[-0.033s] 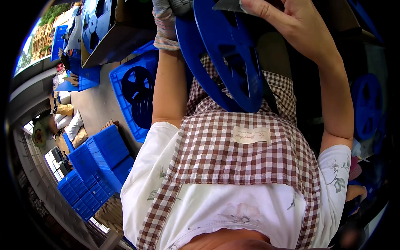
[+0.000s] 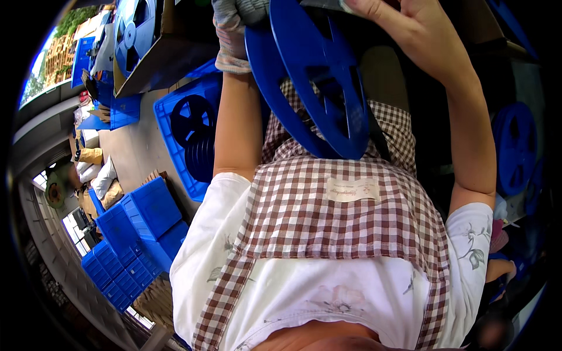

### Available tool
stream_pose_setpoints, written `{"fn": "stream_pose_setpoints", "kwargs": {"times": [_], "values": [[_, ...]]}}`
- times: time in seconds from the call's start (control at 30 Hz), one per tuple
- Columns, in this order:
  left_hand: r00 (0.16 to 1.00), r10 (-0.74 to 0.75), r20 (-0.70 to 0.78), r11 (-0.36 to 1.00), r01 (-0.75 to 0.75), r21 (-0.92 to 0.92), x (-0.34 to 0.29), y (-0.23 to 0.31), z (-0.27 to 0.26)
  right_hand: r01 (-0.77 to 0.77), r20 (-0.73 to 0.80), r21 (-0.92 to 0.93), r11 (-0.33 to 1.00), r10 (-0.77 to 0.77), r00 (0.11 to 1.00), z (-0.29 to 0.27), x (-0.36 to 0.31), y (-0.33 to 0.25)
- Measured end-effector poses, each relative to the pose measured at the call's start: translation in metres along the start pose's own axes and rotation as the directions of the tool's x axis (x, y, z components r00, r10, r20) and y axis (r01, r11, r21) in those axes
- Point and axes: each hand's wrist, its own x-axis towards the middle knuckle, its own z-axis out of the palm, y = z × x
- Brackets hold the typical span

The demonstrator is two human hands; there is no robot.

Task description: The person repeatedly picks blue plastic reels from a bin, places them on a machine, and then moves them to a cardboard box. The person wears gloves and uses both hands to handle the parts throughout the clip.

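Observation:
A blue plastic reel (image 2: 349,140) with two slotted flanges stands tilted in front of my apron, its lower rim close to my lap. My left hand (image 2: 237,26), in a grey knitted glove, is closed on the reel's upper left side; its fingertips are partly cut off by the picture's top edge. Bare, my right hand (image 2: 415,35) pinches a thin, flat, dark grey strip (image 2: 322,4) between thumb and fingers. That strip reaches across the top of the front flange. Its kind cannot be made out, and its far part lies out of the picture.
On the left, a blue crate (image 2: 167,126) holds several black reels (image 2: 199,158). A cardboard box (image 2: 158,64) with a light blue reel (image 2: 136,32) stands beyond it. Stacked blue bins (image 2: 149,207) fill the lower left. Blue reels (image 2: 515,149) and another person's arm (image 2: 499,270) show at right.
My right hand and the grey strip have shifted slightly upward. The gloved left hand and the reel have moved a touch to the left.

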Motion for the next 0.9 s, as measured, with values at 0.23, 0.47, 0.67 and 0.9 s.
{"fn": "stream_pose_setpoints", "kwargs": {"times": [0.23, 0.47, 0.67, 0.9], "values": [[0.967, 0.076, 0.243, 0.997, -0.081, 0.012, 0.006, -0.014, -0.054, -0.202, -0.27, 0.164, 0.966, 0.241, 0.932, -0.07, 0.038, 0.076], [0.953, -0.053, -0.297, 0.927, 0.158, 0.339, -0.01, 0.014, 0.0, -0.153, -0.374, -0.389, 0.909, -0.004, 0.927, -0.138, 0.098, 0.155], [0.954, 0.222, -0.204, 0.934, -0.148, 0.325, -0.031, 0.037, -0.011, -0.111, -0.277, -0.335, 0.936, 0.015, 0.961, -0.121, 0.118, 0.135], [0.877, 0.341, -0.339, 0.887, -0.18, 0.425, -0.062, 0.076, -0.005, -0.249, -0.312, -0.496, 0.832, 0.096, 0.945, -0.131, 0.083, 0.212]]}}
